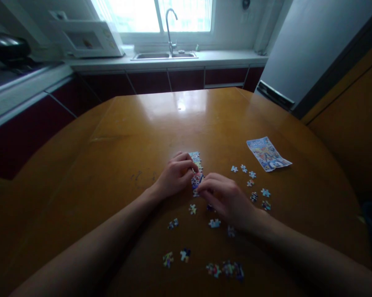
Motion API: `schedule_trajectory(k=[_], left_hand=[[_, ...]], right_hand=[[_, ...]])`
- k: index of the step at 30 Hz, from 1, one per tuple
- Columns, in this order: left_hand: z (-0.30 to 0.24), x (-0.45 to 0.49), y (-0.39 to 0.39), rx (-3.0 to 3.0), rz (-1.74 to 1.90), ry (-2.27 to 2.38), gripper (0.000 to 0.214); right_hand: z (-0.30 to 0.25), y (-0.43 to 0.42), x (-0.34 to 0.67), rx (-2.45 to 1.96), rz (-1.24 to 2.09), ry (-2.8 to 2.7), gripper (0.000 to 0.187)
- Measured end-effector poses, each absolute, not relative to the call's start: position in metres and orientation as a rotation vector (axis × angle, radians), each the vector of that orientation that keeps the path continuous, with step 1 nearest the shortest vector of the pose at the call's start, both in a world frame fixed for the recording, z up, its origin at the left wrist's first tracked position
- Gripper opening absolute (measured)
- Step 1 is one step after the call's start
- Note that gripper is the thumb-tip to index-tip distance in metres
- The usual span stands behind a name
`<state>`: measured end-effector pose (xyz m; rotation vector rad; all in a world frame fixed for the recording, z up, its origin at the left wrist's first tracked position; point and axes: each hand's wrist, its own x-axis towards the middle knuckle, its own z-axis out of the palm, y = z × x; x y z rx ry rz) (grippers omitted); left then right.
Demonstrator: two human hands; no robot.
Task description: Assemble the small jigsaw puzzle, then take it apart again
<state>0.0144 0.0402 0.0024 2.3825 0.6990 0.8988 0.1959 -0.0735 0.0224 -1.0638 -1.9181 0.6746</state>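
Note:
A narrow strip of joined jigsaw puzzle lies on the wooden table, partly covered by both hands. My left hand presses against its left side, fingers curled and thumb and fingertips on the pieces. At the strip's lower right end, my right hand pinches a jigsaw piece at the bottom edge; the fingers hide part of it. Just below lies a loose yellowish piece. A pale blue piece sits under the right wrist, with a dark piece partly hidden by that hand.
Several loose pieces are scattered to the right, and more lie nearer me. A creased picture sheet rests at the right of the wooden table. Beyond are a counter with a sink, a microwave and a fridge.

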Motion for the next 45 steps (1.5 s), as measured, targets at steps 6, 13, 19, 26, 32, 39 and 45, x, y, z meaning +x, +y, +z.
schedule_trajectory(k=[6,13,19,26,32,39,45], left_hand=[[0.007,0.011,0.038,2.433,0.727,0.442,0.024],[0.009,0.009,0.036,2.54,0.504,0.266,0.026],[0.007,0.011,0.037,2.583,0.47,0.255,0.027],[0.006,0.012,0.037,2.572,0.475,0.251,0.03],[0.007,0.012,0.036,2.56,0.469,0.246,0.03],[0.007,0.012,0.036,2.567,0.439,0.26,0.028],[0.007,0.011,0.037,2.581,0.422,0.252,0.027]], right_hand=[[0.009,-0.049,0.221,-1.38,0.619,-1.698,0.009],[0.0,-0.046,0.216,-1.363,0.661,-1.792,0.017],[-0.001,-0.045,0.216,-1.359,0.652,-1.835,0.017],[-0.008,-0.044,0.216,-1.41,0.469,-1.901,0.013],[-0.007,-0.046,0.216,-1.451,0.368,-2.031,0.017],[0.007,-0.056,0.218,-1.446,0.124,-2.314,0.022],[0.011,-0.06,0.221,-1.456,-0.015,-2.409,0.025]])
